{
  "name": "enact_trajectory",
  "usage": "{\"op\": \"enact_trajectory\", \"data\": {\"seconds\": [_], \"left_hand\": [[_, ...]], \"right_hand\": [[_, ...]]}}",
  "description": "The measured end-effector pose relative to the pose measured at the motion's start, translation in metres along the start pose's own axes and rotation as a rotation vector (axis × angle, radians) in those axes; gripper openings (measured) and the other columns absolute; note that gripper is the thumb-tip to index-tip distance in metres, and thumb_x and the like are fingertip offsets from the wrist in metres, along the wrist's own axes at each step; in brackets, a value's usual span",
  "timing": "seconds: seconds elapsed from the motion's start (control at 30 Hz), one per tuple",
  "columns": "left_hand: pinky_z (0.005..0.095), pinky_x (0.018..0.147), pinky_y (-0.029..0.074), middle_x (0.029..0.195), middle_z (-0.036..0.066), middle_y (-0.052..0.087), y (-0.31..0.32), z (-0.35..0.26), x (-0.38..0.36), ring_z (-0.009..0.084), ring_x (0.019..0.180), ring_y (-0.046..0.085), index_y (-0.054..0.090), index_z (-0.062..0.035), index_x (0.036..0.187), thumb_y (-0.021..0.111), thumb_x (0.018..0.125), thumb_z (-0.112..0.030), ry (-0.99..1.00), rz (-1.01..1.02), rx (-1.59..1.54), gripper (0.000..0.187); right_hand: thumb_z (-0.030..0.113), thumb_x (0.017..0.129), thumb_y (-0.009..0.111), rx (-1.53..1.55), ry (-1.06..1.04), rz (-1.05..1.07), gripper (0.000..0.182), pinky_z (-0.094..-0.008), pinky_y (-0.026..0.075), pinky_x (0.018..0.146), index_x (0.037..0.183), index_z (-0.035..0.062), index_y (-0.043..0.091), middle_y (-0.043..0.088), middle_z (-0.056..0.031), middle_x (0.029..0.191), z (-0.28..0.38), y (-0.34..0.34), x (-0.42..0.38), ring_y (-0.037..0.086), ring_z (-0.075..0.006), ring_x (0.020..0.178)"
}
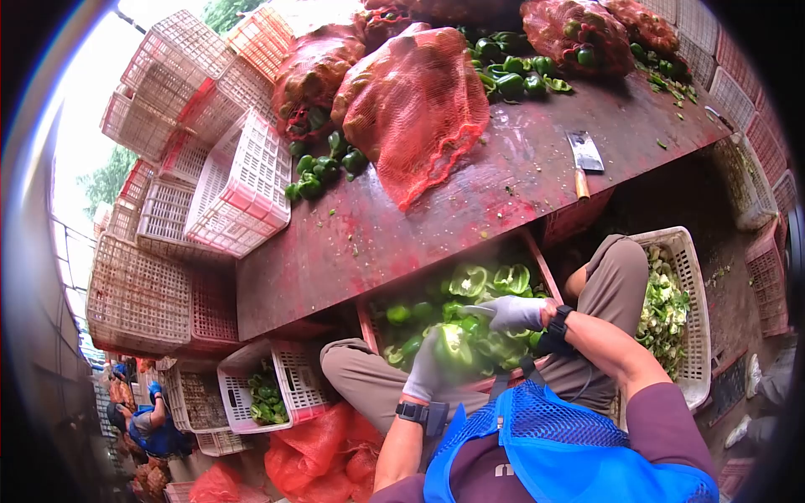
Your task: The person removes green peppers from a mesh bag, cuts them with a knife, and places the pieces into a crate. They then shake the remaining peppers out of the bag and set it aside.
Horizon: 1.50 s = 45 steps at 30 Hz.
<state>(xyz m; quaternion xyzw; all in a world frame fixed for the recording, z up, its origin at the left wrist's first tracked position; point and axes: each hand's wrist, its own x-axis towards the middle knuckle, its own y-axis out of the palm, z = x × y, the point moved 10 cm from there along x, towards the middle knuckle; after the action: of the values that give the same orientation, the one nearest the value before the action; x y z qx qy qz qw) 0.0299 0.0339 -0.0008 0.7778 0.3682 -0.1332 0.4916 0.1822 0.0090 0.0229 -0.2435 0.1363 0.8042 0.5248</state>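
My left hand [426, 366], in a pale glove, is closed around a cut green bell pepper [455, 342] whose whitish inside faces up. My right hand [520, 313], also gloved, is closed just to the right of that pepper. From its fingers a short, pale, pointed shape sticks out; blur keeps me from telling whether it is a blade or a fingertip. Both hands are over a crate [366, 325] between my knees. Whole and halved green peppers [468, 280] fill it.
Before me stands a stained table [360, 251] with a red mesh sack [411, 101], loose green peppers [510, 85] and a cleaver [584, 152]. A white crate [698, 335] of pepper scraps sits at my right. Stacked crates [138, 289] rise at left; another person [155, 423] is beyond.
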Motion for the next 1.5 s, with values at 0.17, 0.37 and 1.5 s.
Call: {"op": "enact_trajectory", "data": {"seconds": [0.17,0.37,1.5], "left_hand": [[0.0424,0.103,0.045,0.128,0.015,0.060,0.031,0.000,-0.007,0.0270,0.116,0.060,0.051,-0.0004,0.132,0.046,0.101,-0.043,0.065,0.104,-0.038,0.053],[0.0387,0.103,0.040,0.130,0.007,0.053,0.018,0.005,-0.007,0.0220,0.118,0.052,0.044,-0.0049,0.137,0.054,0.094,-0.032,0.336,0.188,0.490,0.051],[0.0263,0.085,0.048,0.113,0.002,0.060,0.054,-0.018,-0.008,0.0110,0.100,0.058,0.050,-0.0039,0.128,0.069,0.084,-0.016,0.173,0.098,0.481,0.049]], "right_hand": [[0.028,0.080,0.066,-0.712,-0.430,-0.494,0.056,-0.0454,0.054,0.073,0.133,0.0123,0.053,0.068,-0.0192,0.096,0.096,0.001,-0.043,0.068,-0.0353,0.086],[0.009,0.076,0.066,-0.731,-0.454,-0.369,0.060,-0.0440,0.051,0.077,0.133,0.0085,0.052,0.065,-0.0175,0.099,0.110,0.023,-0.044,0.064,-0.0363,0.092],[0.027,0.077,0.067,-0.320,-0.313,-0.462,0.038,-0.0431,0.052,0.073,0.108,0.0052,0.062,0.069,-0.0209,0.089,0.071,-0.003,-0.009,0.069,-0.0357,0.085]]}}
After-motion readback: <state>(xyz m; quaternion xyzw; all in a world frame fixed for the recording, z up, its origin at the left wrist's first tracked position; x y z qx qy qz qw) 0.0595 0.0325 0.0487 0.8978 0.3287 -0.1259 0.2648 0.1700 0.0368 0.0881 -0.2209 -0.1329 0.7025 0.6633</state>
